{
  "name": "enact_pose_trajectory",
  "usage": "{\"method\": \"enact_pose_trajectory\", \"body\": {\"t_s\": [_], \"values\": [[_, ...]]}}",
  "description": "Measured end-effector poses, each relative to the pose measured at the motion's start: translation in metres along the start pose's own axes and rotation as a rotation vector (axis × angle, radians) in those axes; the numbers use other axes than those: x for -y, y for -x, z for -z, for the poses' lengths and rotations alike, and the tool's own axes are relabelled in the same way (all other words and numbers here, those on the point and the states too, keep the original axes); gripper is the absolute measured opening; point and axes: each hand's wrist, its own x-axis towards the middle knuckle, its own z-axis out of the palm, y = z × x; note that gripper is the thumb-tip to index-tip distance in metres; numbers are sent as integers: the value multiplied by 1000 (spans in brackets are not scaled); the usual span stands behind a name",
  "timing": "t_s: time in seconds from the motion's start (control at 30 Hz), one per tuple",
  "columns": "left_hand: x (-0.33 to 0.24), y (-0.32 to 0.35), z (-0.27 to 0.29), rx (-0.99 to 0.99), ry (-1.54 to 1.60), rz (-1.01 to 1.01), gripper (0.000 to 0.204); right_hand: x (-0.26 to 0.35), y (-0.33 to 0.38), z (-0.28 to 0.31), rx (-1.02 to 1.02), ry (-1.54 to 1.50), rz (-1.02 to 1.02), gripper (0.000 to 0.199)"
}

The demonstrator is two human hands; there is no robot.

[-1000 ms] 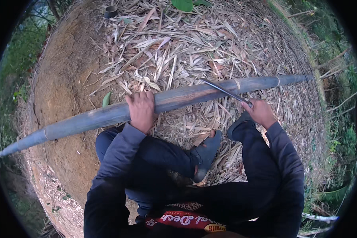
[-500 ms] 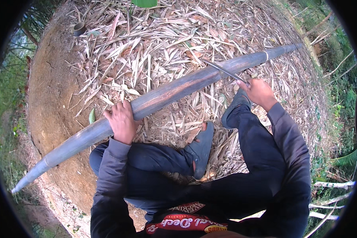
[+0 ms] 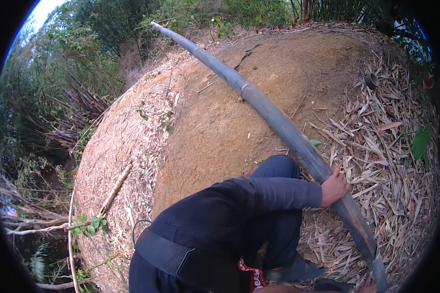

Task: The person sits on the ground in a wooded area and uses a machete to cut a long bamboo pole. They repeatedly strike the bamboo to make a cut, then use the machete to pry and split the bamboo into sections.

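A long grey-green bamboo pole (image 3: pixel 274 116) slants from the far upper left to the lower right, with pale rings at its joints and a scraped brownish strip on its near part. My left hand (image 3: pixel 335 187) is closed around it, knuckles up, beside my bent knee. At the lower right edge a sliver of my right hand (image 3: pixel 368 288) shows. Next to it the narrow dark blade of a knife (image 3: pixel 376 255) lies across the pole. The knife's handle and most of that hand's fingers are cut off by the picture's edge.
Dry bamboo leaves (image 3: pixel 391 195) cover the ground on the right, with bare brown soil (image 3: pixel 205 141) to the left. A short cut bamboo piece (image 3: pixel 371 81) lies at the upper right. Stacked sticks (image 3: pixel 83 110) and a loose branch (image 3: pixel 117 188) are on the left.
The view has swung to the left, bringing the pole's far end and the slope into sight. My left hand stays on the pole; my right hand has slid mostly out of the picture.
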Motion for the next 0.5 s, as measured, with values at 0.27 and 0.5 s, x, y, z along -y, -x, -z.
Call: {"method": "enact_pose_trajectory", "body": {"t_s": [0.27, 0.5], "values": [[-4, -12, -16, -24, 10, 26, 29, -8, -17, -22, -145, -85, 71, 65], [1, -11, -2, -34, -18, -9, 31, 0, -5, 0, -150, -99, 34, 68]]}}
